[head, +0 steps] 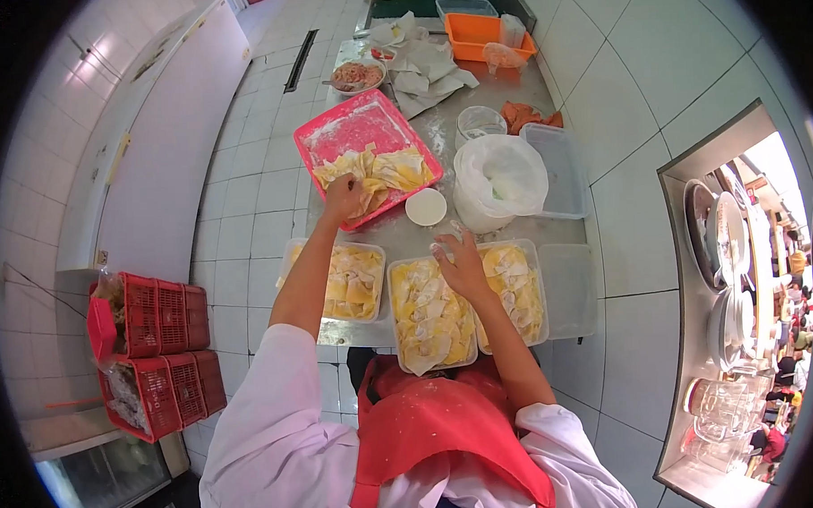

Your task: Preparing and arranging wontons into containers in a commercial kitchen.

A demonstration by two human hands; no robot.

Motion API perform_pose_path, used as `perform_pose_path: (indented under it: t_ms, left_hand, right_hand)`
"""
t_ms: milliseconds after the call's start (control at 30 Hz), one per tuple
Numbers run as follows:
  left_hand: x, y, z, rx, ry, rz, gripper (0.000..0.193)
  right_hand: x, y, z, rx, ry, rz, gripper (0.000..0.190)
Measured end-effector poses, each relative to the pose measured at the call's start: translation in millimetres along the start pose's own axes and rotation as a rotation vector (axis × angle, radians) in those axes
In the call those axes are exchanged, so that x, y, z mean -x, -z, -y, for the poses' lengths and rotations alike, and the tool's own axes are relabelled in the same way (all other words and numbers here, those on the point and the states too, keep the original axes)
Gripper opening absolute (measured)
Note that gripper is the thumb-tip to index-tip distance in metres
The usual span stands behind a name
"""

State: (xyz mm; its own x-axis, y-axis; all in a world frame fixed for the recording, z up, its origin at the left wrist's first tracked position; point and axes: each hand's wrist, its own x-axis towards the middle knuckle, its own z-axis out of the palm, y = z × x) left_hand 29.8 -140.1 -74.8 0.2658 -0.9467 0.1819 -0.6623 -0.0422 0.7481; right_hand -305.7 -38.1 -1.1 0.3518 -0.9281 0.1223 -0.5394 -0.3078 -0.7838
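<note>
My left hand (343, 197) reaches into the pink tray (348, 125) at the near edge of its yellow wrappers (403, 168); its fingers are partly hidden, so a grip cannot be made out. My right hand (459, 262) is raised with fingers apart and floury, holding nothing, above the plastic containers. The middle container of floury yellow dumplings (430, 313) stands at the table's near edge, between a left one (354, 283) and a right one (511, 284). A white round lid (426, 207) and a bag-lined white bucket (489, 211) stand beyond my right hand.
Farther back are a bowl of minced filling (356, 76), crumpled paper (427, 68), an orange basket (469, 30) and an orange cloth (529, 115). Clear plastic boxes (559, 175) line the right wall. Red crates (167, 316) stand at left; a serving window (680, 405) opens at right.
</note>
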Motion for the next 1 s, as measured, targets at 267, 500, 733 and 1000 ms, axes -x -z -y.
perform_pose_path:
  t_ms: [267, 500, 733, 1000]
  left_hand:
    - [12, 25, -54, 0.300, 0.129, -0.067, 0.024]
    - [45, 39, -110, 0.683, 0.206, 0.012, 0.016]
    - [59, 53, -95, 0.778, 0.290, -0.016, 0.019]
    - [61, 57, -107, 0.835, 0.272, 0.021, 0.021]
  right_hand:
    - [-44, 0, 32, -0.160, 0.146, -0.009, 0.042]
    - [-108, -48, 68, -0.535, -0.079, -0.097, 0.060]
    - [-117, -68, 50, -0.763, -0.199, 0.050, 0.061]
    - [-120, -70, 35, -0.622, -0.114, 0.089, 0.060]
